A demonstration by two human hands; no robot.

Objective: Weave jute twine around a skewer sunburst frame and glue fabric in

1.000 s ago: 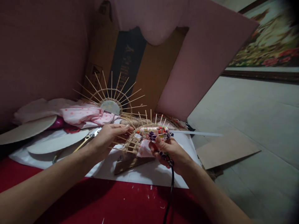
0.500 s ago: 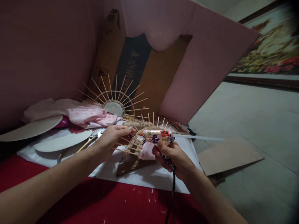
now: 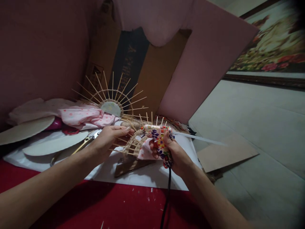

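My left hand [image 3: 106,141] grips the left edge of a small woven piece of twine and wooden sticks [image 3: 133,143], its fingers closed over the sticks. My right hand [image 3: 173,152] is wrapped round the handle of a flower-patterned glue gun [image 3: 158,135]. The gun's nozzle points left at the woven piece. A clear glue stick [image 3: 200,138] juts out of the gun's back to the right. A black cord [image 3: 166,197] hangs down from the handle. A bit of pink dotted cloth [image 3: 144,153] shows under the piece.
A finished sunburst of sticks round a mirror [image 3: 111,106] leans against a cardboard box [image 3: 152,73]. Pink cloth [image 3: 81,116], white oval boards [image 3: 51,144] and gold scissors [image 3: 82,144] lie at the left. A cardboard sheet [image 3: 226,152] lies on the floor at the right.
My right hand has turned the glue gun so its handle faces more toward me. The left hand keeps its hold on the woven piece. The view has shifted slightly.
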